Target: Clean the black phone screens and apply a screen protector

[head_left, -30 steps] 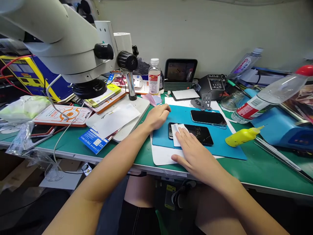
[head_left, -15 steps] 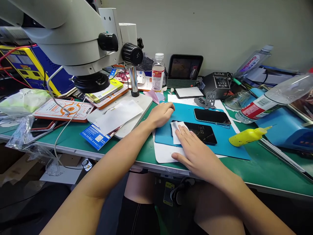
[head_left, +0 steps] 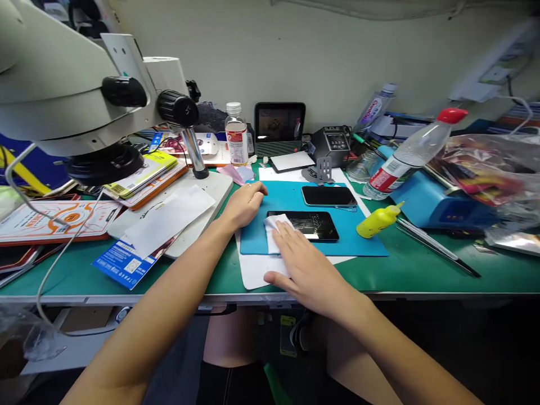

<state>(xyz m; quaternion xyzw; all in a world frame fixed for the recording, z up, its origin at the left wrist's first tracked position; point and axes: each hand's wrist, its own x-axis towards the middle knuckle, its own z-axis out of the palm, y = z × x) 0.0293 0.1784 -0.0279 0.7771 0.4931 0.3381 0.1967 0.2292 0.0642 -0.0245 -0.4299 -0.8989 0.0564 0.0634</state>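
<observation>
A dark phone [head_left: 323, 225] lies face up on a blue mat [head_left: 363, 247], its lit screen showing the time. A folded white wipe [head_left: 272, 241] covers its left end. My right hand [head_left: 301, 261] lies flat over the wipe, fingers stretched out and thumb apart, pressing it against the phone. Its fingers hide part of the wipe and screen. Left of the phone, my left hand [head_left: 244, 207] rests on the mat's left edge with loosely bent fingers and nothing visible in them. Behind, a second phone [head_left: 329, 196] lies with a dark screen.
A microscope [head_left: 105, 112] overhangs the left side. A yellow dropper bottle [head_left: 377, 220] and tweezers [head_left: 439, 247] lie right of the phones. Further right, a red-capped bottle [head_left: 405, 160] leans by a blue device [head_left: 430, 202]. A clear bottle [head_left: 237, 138] and small display [head_left: 279, 124] stand behind.
The camera view has turned to the right, so everything sits further left. The right hand stays on the wipe over the phone, and the left hand still rests on the mat.
</observation>
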